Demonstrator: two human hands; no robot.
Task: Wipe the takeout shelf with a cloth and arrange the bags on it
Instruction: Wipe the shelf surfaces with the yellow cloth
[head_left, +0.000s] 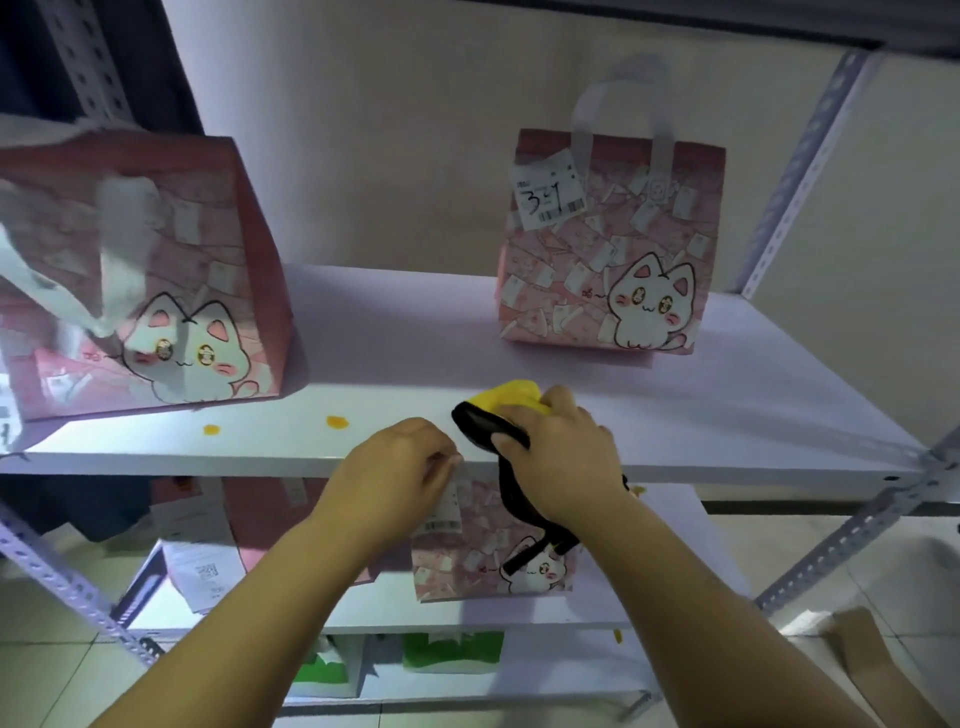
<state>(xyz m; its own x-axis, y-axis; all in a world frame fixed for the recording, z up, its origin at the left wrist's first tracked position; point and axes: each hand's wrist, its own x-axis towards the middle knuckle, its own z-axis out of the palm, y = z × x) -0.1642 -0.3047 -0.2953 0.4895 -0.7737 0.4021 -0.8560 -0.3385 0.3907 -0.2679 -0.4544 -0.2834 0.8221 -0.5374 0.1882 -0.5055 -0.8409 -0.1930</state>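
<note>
Our right hand (558, 447) clutches the yellow cloth (514, 397) on the shelf (727, 415) — yellow spots (336, 422) lie beside it, pink bags (613, 270) behind. Our left hand (400, 462) curls at the edge — we cannot tell what it holds.

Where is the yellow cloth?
In the head view, the yellow cloth sits near the front edge of the white shelf board, right of centre, gripped by the right hand, in front of the tagged pink cat-print bag.

shelf (395, 332): white board on slotted metal frame (795, 171)
left side: pink cat bag (156, 291), upright
right rear: labelled pink cat bag (608, 260), upright
front edge: yellow cloth (514, 402), two orange spots (336, 422)
</note>
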